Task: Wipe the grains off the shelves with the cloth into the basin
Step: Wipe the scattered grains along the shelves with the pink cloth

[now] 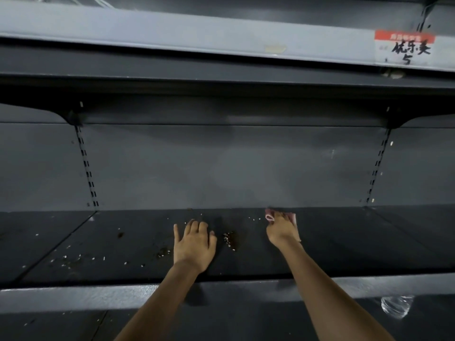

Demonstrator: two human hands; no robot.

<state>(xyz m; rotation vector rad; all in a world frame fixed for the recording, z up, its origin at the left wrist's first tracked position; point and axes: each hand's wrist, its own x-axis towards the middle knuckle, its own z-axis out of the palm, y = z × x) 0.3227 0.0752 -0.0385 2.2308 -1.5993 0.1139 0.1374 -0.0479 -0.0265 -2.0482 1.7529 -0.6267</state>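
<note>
A clear plastic bottle (396, 306) is lying on the lower tier at right, and a handwritten price tag (403, 48) is hanging on the upper shelf's edge. Grains (229, 239) are sitting scattered across the dark shelf (357, 242) — one clump between the hands, more trailing off to the left. The pink cloth (270, 216) is bunched at the shelf's rear edge; its long axis cannot be told. The right hand (282, 230) is gripping it, arm reaching forward. The left hand (194, 244) is resting palm-down, fingers relaxed — holding nothing.
</note>
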